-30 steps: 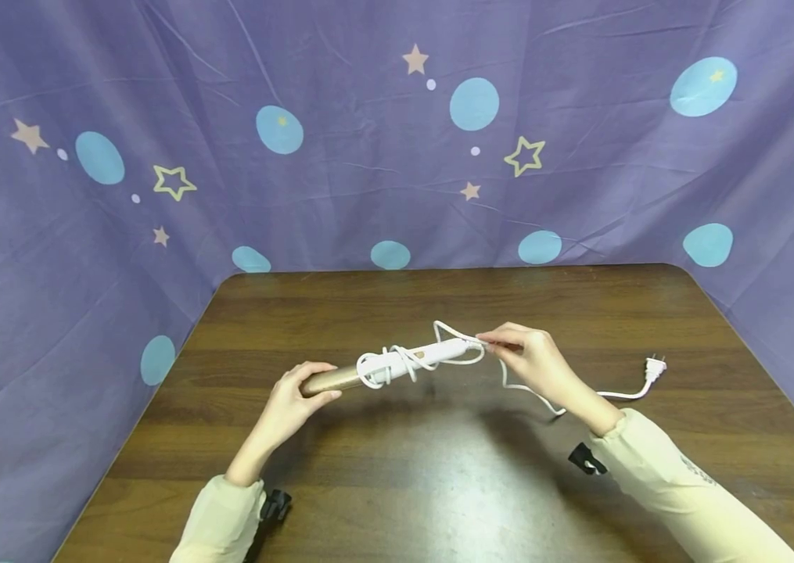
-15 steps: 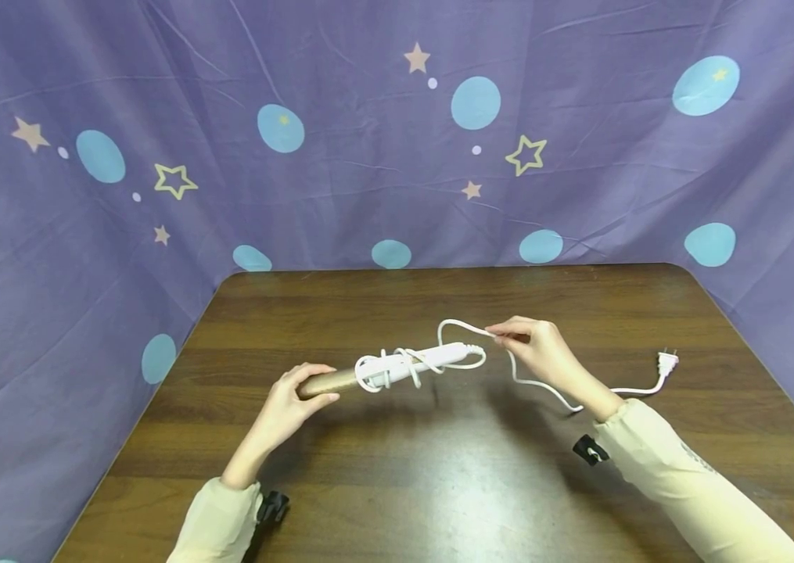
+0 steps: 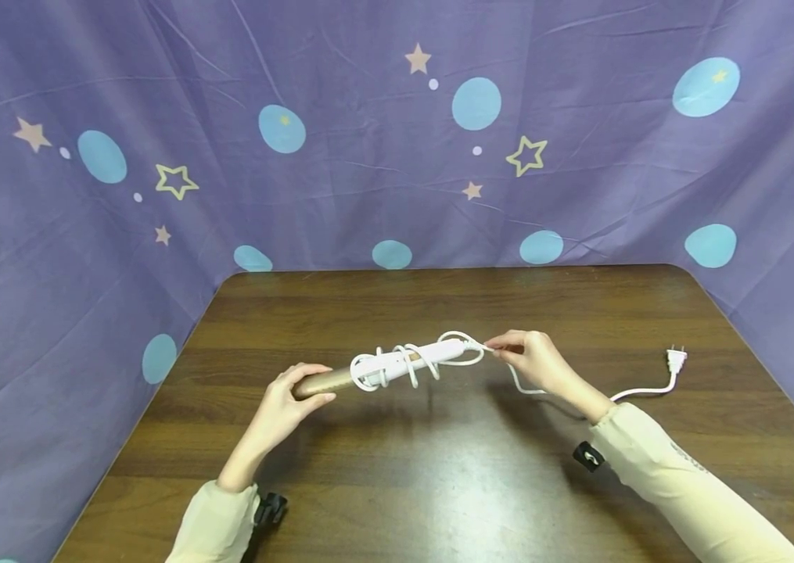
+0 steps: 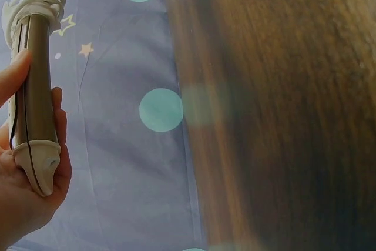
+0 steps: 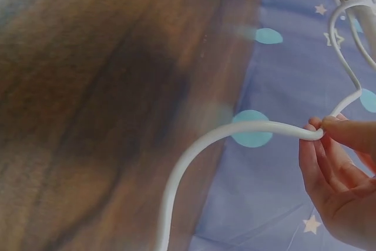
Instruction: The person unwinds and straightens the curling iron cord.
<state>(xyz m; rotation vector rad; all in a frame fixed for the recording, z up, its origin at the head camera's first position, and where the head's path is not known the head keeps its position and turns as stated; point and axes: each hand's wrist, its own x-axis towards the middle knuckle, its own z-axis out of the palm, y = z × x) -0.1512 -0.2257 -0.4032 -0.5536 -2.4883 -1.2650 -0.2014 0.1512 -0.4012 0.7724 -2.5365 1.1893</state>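
A hair straightener (image 3: 449,351) with a white handle and gold barrel is held above the table, slightly slanted. My left hand (image 3: 282,405) grips its gold end; in the left wrist view the thumb lies on the barrel (image 4: 39,86), fingers behind, and the pale split tip sits by the palm. White cord (image 3: 407,363) winds in loose loops around the handle. My right hand (image 3: 540,363) pinches the cord just beyond the handle's end. The right wrist view shows the cord (image 5: 258,126) between thumb and fingertips, curving down and away. Part of it passes behind the right forearm.
The cord's two-prong white plug (image 3: 676,360) lies on the right side of the brown wooden table (image 3: 382,305). A purple patterned curtain (image 3: 368,117) hangs behind and around the table. Black straps (image 3: 588,456) show at both wrists.
My right hand pulled the cord up and right, widening a loop, then came back lower and the loop shrank. The plug slid right. My left hand kept its grip, shifting slightly left.
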